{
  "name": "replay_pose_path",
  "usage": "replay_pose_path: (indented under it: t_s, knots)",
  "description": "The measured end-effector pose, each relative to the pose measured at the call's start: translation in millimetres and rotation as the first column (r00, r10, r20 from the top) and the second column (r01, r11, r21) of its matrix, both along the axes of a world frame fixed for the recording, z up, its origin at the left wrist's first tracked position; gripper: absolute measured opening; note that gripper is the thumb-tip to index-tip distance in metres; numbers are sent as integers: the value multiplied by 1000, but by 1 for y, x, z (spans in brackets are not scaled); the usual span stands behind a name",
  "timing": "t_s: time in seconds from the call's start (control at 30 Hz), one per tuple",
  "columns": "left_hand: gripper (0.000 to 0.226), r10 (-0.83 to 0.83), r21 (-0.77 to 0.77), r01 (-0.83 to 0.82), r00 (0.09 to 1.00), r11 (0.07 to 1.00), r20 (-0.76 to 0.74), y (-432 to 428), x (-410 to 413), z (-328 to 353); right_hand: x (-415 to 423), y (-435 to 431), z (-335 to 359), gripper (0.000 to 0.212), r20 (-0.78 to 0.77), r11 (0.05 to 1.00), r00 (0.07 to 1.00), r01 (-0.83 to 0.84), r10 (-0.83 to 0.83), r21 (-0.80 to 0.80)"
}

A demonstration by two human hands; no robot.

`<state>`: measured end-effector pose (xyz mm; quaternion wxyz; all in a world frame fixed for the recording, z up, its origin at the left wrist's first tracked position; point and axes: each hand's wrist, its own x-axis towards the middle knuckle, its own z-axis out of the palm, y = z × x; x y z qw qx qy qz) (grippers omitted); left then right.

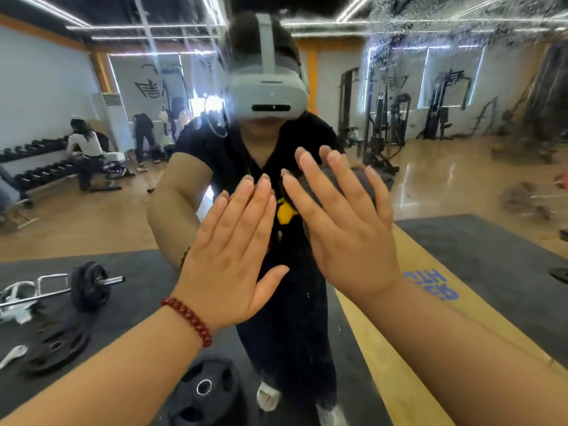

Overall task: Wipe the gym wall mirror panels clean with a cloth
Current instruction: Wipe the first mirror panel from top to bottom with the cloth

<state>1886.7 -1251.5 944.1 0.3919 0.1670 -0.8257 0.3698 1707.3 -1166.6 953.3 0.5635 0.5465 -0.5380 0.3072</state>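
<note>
The wall mirror [461,186] fills the view and shows my own reflection wearing a headset. My right hand [347,238] is raised with straight, spread fingers and presses a dark grey cloth [361,182] flat against the glass; only a little of the cloth shows between and above the fingers. Just to its left, my left hand [233,256], with a red bead bracelet at the wrist, is held up flat with straight fingers and holds nothing. Wet droplets [430,29] speckle the upper right of the mirror, and streaks [215,53] run down the top middle.
The mirror reflects the gym behind me: a barbell [89,285] and weight plates [206,392] on a black mat at lower left, cable machines [384,124] at the right, and people by a dumbbell rack [40,173] at the left.
</note>
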Motion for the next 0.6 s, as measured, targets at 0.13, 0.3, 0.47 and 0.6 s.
replay_pose_path:
  t_s: [0.13, 0.3, 0.47, 0.6]
  knots:
    - [73, 29, -32, -29, 1000, 999, 0, -2, -2, -2, -14, 9, -57, 49, -115, 993, 993, 47, -34, 109]
    - [75, 68, -49, -68, 998, 997, 9, -1, -4, -6, -4, 10, -31, 48, -41, 996, 999, 3, 1, 94]
    - [75, 84, -38, -83, 996, 996, 4, 2, -5, -8, -6, 3, -25, 47, -37, 1000, 999, -5, 6, 28]
    - [75, 75, -34, -76, 997, 997, -14, 2, -6, -11, -21, 16, -77, 54, -183, 983, 982, 70, -38, 172]
